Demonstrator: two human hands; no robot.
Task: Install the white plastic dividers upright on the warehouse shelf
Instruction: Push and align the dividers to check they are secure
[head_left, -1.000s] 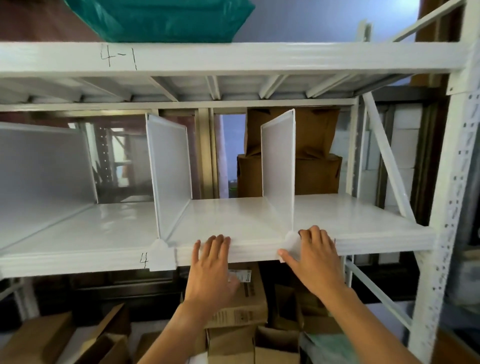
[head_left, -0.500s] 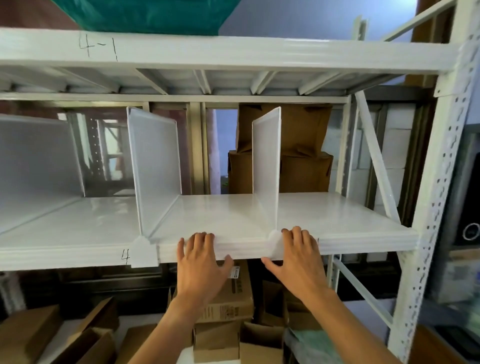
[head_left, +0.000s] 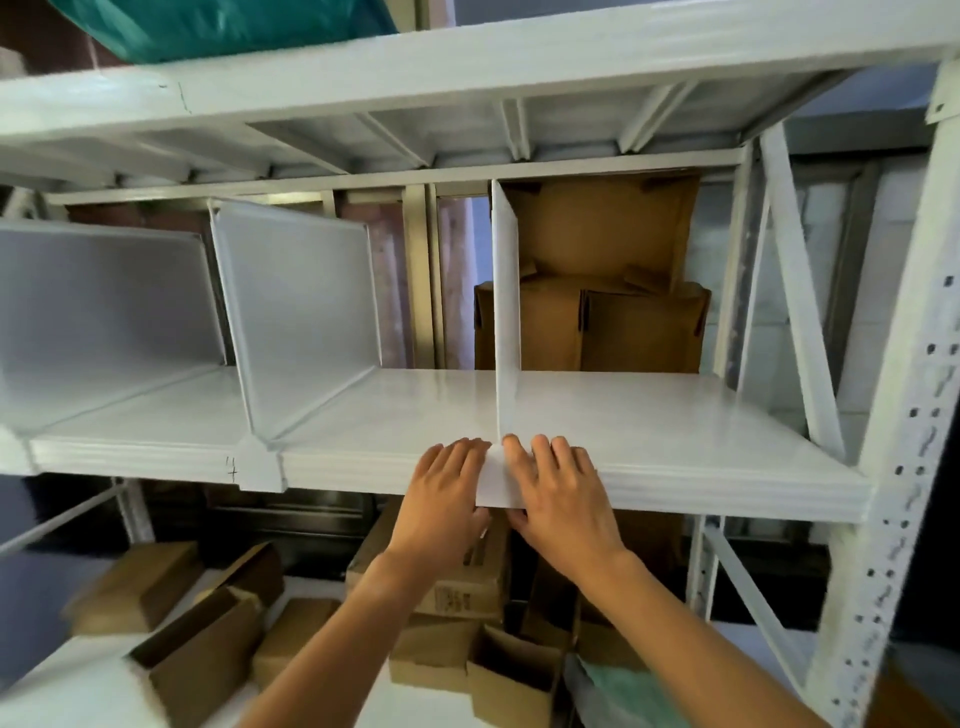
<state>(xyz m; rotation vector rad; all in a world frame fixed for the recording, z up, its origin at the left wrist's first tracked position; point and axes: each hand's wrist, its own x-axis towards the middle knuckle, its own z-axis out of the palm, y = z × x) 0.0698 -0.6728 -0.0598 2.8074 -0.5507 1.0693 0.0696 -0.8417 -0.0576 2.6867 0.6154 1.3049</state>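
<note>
Dividers of white plastic stand upright on the shelf (head_left: 675, 441). Each is a thin, faintly translucent panel with a raised rim. The nearest divider (head_left: 506, 312) shows almost edge-on, vertical, running from the front lip to the back. Its flat tab (head_left: 493, 486) folds down over that lip. A second divider (head_left: 301, 312) stands to the left with its broad face showing and a like tab at its foot. A third divider (head_left: 98, 312) stands further left.

Below the shelf, cardboard boxes (head_left: 197, 660) lie jumbled, some open and dark inside; their contents cannot be made out. Behind the shelf, closed brown cartons (head_left: 597, 322) are stacked two high.

The left hand (head_left: 447, 493) lies flat on the front lip just left of the tab, fingers straight and close together, thumb tucked under the edge. The right hand (head_left: 561, 499) mirrors it just right of the tab, thumb likewise beneath. Both touch the tab's sides, and the nearest divider's panel rises between the fingertips.
</note>
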